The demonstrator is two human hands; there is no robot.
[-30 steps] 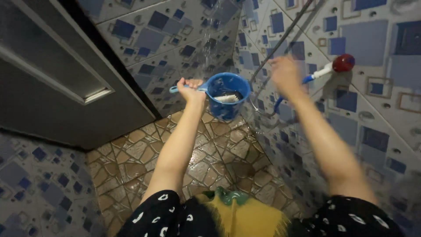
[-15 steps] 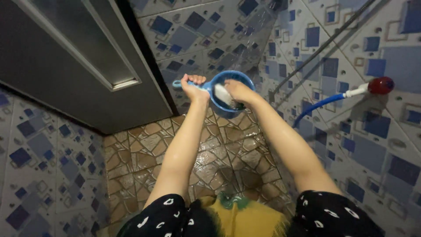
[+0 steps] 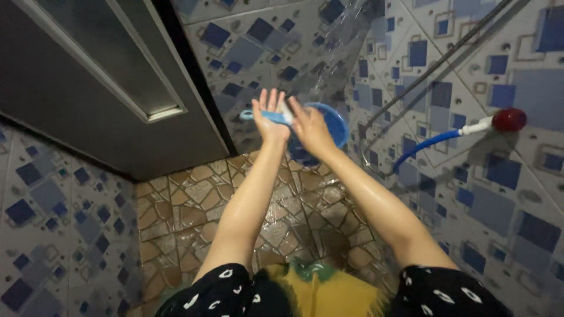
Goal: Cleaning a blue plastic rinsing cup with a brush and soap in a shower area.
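Dim, bluish indoor light; the wet floor tiles (image 3: 235, 194) catch soft glare. The hands show slight motion blur, wall lines bow toward the frame's edges, and the corners darken.

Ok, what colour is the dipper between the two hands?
Blue: the dipper and its handle, seen in the head view, the only one.

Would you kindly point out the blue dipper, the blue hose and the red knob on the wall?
blue dipper (image 3: 336, 124), head view, on the bowl's right side.
blue hose (image 3: 424, 142), head view, midway along its curved length.
red knob (image 3: 509, 119), head view, on the middle of its round cap.
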